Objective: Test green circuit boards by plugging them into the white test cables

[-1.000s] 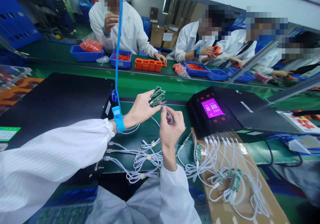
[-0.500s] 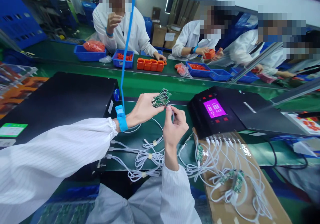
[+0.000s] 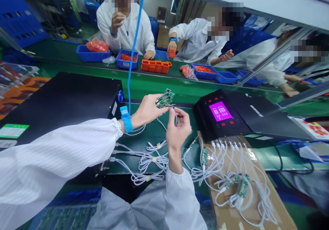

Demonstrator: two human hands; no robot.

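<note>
My left hand (image 3: 147,109), with a blue wrist strap (image 3: 125,119), is closed on several small green circuit boards (image 3: 164,99), fanned out beyond the thumb. Just below and to the right, my right hand (image 3: 179,129) pinches the end of a white cable (image 3: 176,117) between thumb and fingertips. The fingertips of both hands meet near the boards' lower edge. Whether the cable end touches a board cannot be made out. Bundled white cables (image 3: 154,161) lie on the green table (image 3: 125,168) beneath my hands.
A black box (image 3: 59,103) stands at left. At right is a black device (image 3: 231,113) with a pink screen (image 3: 220,111); cables run from it over cardboard (image 3: 226,209) to green boards (image 3: 243,186). Across the line, co-workers handle orange parts (image 3: 155,66) beside blue bins (image 3: 126,64).
My hands stay nearly in place, still holding the boards and the cable. Across the line, a co-worker's hand has carried an orange part leftward toward the orange row.
</note>
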